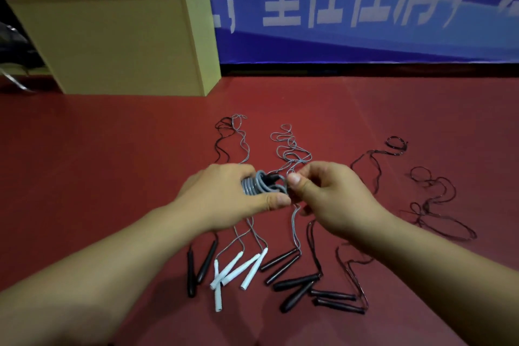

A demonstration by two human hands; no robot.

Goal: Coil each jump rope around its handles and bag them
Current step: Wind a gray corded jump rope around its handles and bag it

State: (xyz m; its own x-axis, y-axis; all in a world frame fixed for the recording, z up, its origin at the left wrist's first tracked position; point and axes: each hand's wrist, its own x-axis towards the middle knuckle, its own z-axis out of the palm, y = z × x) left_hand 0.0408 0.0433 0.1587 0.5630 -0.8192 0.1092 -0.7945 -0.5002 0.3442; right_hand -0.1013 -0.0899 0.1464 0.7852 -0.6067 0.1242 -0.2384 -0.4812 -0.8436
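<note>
Left hand (224, 199) grips the grey coiled rope (257, 187) mid-floor, right hand (325, 196) pinches its loose end; cord looks light, springy, likely to unwind, so clamp over the coils; bag unseen.

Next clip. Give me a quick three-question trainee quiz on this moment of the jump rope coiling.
1. True or false: the left hand grips a bundle wound with grey cord.
2. What does the right hand pinch? A) a white handle B) the grey cord C) the cardboard box
3. What colour are the handles lying between the two forearms, nearest the left arm's dark pair?

Key: 1 true; 2 B; 3 white.
</note>
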